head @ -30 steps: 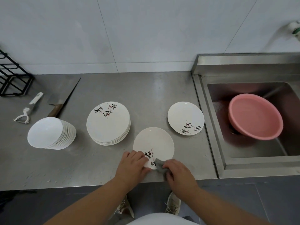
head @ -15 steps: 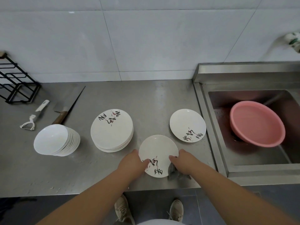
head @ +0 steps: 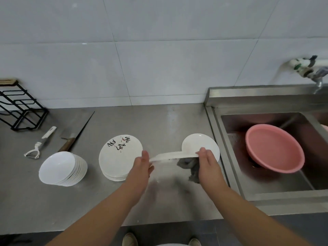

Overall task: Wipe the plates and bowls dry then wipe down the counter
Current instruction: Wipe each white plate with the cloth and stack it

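Leaning stack of bowls (head: 62,168), far left of the counter (head: 53,201). Stack of plates (head: 120,153), just beside it. Left hand (head: 142,167): clamped on the left rim of the raised plate (head: 170,155), which hangs edge-on above the counter between our hands. Grey cloth (head: 190,166): bunched under the right rim, hanging. Right hand (head: 206,160): thumb pinching that rim, cloth beneath. We advise steadying the plate with the left hand and sweeping the cloth over both faces and the rim, then setting it by the lone plate (head: 198,142).
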Motion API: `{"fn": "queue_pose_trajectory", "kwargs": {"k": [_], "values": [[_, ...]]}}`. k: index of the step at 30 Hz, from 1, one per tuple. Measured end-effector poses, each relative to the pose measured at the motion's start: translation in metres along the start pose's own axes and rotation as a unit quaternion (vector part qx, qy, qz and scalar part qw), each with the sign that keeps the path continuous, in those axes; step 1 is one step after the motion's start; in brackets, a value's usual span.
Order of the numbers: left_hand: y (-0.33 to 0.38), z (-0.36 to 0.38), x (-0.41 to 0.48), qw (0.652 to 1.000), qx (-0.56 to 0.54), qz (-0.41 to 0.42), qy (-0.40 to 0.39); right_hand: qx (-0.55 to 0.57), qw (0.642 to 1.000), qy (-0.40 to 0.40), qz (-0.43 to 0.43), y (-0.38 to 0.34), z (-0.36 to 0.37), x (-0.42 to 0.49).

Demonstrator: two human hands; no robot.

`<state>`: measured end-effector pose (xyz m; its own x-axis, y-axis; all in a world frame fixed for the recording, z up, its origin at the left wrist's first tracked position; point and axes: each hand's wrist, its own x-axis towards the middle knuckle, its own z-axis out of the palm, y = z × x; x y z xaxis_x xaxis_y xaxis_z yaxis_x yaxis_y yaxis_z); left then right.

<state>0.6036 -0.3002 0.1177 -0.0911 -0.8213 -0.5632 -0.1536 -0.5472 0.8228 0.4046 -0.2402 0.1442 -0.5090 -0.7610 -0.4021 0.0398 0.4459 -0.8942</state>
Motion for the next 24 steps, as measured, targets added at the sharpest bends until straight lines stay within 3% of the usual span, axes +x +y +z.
{"fn": "queue_pose_trajectory", "kwargs": {"k": [4, 9, 12, 15, 16, 18, 20, 24], "values": [[0.027, -0.005, -0.007, 0.991, -0.129, 0.011, -0.017, 0.025, 0.997, -0.034, -0.069, -0.028, -0.008, -0.008], [0.056, -0.012, -0.011, 0.958, -0.26, -0.006, -0.118, -0.103, 0.981, -0.042, -0.162, -0.038, -0.018, -0.005], [0.069, -0.018, -0.012, 0.948, -0.287, 0.018, -0.135, -0.18, 0.968, 0.019, -0.173, -0.045, -0.024, 0.005], [0.079, -0.021, -0.011, 0.954, -0.265, 0.059, -0.13, -0.053, 0.991, 0.05, -0.113, -0.061, -0.025, 0.006], [0.082, -0.021, -0.011, 0.954, -0.26, 0.069, -0.128, -0.024, 0.989, 0.054, -0.136, -0.066, -0.024, 0.003], [0.089, -0.02, -0.014, 0.954, -0.252, 0.087, -0.137, -0.077, 0.963, 0.068, -0.249, -0.074, -0.02, -0.004], [0.094, -0.016, -0.019, 0.952, -0.247, 0.096, -0.153, -0.203, 0.91, 0.055, -0.358, -0.075, -0.011, -0.008], [0.103, -0.006, -0.03, 0.943, -0.254, 0.095, -0.192, -0.437, 0.801, 0.053, -0.405, -0.069, 0.009, 0.0]]}}
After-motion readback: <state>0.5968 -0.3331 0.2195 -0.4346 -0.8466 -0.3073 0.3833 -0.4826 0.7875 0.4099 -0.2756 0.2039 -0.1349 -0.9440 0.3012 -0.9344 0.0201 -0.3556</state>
